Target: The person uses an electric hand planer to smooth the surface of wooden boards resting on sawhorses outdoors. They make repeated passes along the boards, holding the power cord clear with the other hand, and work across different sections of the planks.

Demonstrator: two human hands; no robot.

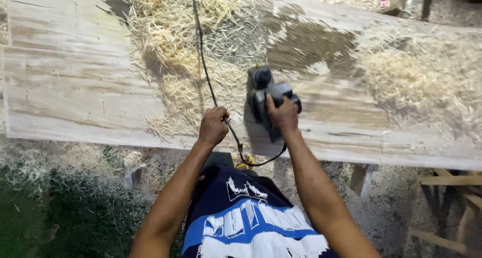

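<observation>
Your right hand (282, 115) grips the electric planer (266, 105) at frame centre on the plank (75, 87); just left, your left hand (213, 126) clenches its black cord (203, 62).

Heaps of pale wood shavings (170, 42) lie in the upper middle of the frame, another heap (401, 77) at the upper right. Sawdust covers the floor (75, 197) at lower left. Wooden slats (452, 180) sit lower right.
</observation>
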